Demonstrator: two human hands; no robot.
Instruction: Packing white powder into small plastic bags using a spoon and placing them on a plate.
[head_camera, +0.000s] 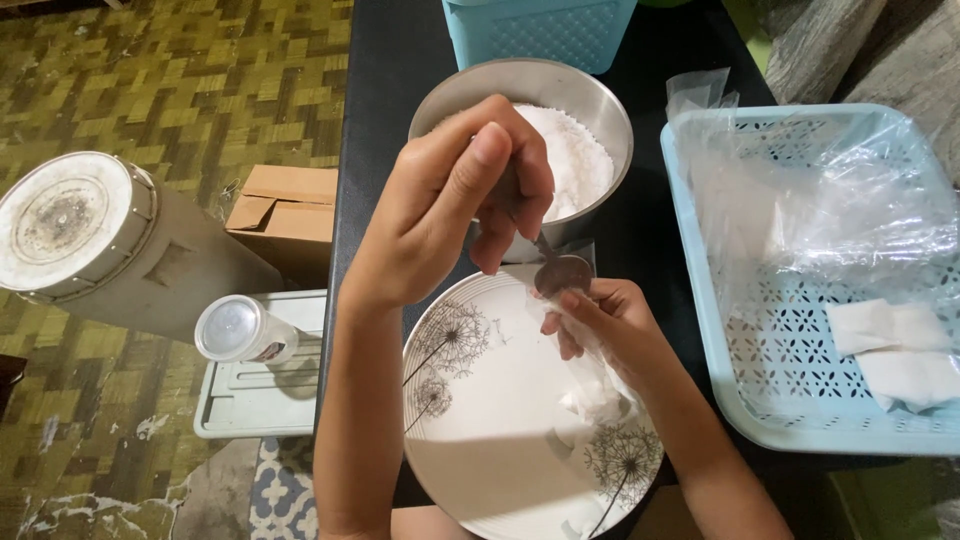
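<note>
The spoon (560, 272) is pinched in the left hand (450, 200), over one white plate (480, 420) on a black table (380, 100). The right hand (605, 320) grips a small clear bag (590, 385). One steel bowl (560, 100) of white powder stands behind; one blue basket (700, 300) holds two filled packets (895, 345).

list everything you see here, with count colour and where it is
steel bowl: 1, silver, holds white powder, table centre
spoon: 1, metal, over plate
small bag: 1, clear, over plate
plate: 1, white, dandelion print, near edge
tray basket: 1, light blue, right, holds clear plastic and filled white packets
basket: 1, teal, top
cardboard box: 1, brown, floor
cylinder container: 1, grey, floor left
jar: 1, clear-lidded, on pale tray
left hand: holds spoon
right hand: holds bag
</note>
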